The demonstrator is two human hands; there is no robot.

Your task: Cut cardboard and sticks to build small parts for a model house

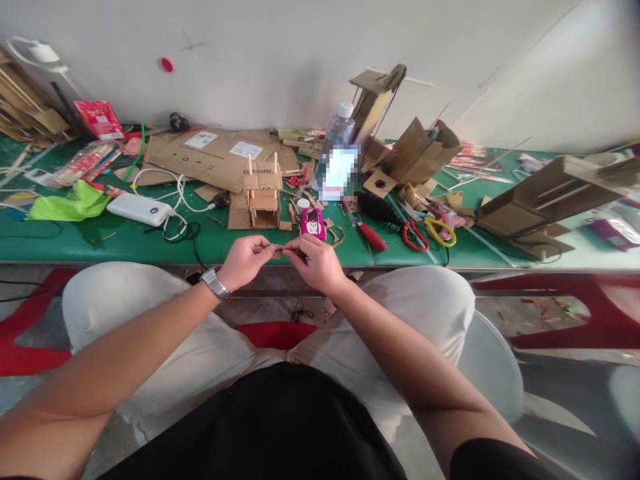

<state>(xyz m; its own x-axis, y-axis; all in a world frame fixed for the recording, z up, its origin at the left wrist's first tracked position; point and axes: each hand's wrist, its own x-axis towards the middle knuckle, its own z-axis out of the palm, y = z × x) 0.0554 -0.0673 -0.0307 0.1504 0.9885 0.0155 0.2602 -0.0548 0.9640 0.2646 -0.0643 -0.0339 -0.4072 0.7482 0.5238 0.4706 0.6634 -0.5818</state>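
Both my hands meet at the front edge of the green table (227,257), pinching a small strip of cardboard (278,250) between them. My left hand (247,259), with a metal watch (215,283) on its wrist, grips the strip's left end. At the other end, the fingertips of my right hand (316,263) close on it. Just beyond the hands stands a small cardboard structure (263,200) with wooden sticks rising from its top. Beside it sits a pink packet (313,225) with a white cartoon figure, and cardboard scraps lie around.
A white power bank (140,210) with cables lies left, near a green bag (73,203). Flat cardboard (200,157), a bottle (340,127) and a lit, blurred-out phone (339,173) are behind. To the right are a red-handled tool (373,237), scissors (416,237) and a large cardboard model (550,193).
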